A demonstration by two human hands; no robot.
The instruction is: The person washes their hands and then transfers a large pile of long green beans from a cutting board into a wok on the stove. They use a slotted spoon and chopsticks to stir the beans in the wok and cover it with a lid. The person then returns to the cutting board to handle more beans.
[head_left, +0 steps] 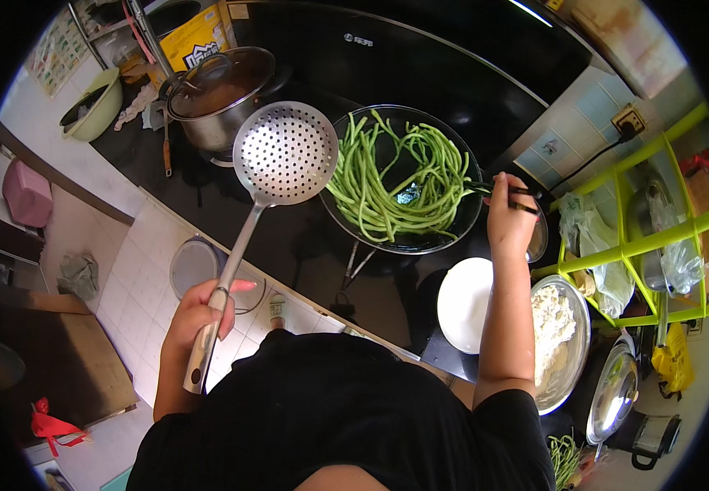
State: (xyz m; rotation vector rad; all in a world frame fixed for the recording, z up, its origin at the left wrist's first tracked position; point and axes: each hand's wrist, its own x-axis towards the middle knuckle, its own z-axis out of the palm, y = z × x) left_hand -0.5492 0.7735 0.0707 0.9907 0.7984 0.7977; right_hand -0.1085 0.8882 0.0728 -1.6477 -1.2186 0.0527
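My left hand (200,314) is closed round the handle of a metal skimmer (286,152). Its round, perforated bowl is raised at the near left of a black wok (340,214), overlapping the rim in view. Long green beans (387,214) lie coiled in the wok, with a little shiny liquid at the middle. At the wok's right side, my right hand (510,217) grips dark chopsticks (476,188), whose tips reach in to the beans. Part of the chopsticks is hidden by the fingers.
Left of the wok stands a lidded steel pot (222,123). A white plate (465,304) and a metal bowl (581,327) with a pale, doughy mass lie by my right forearm. Beyond them is a green rack (674,229). A pale green basin (92,110) sits far left.
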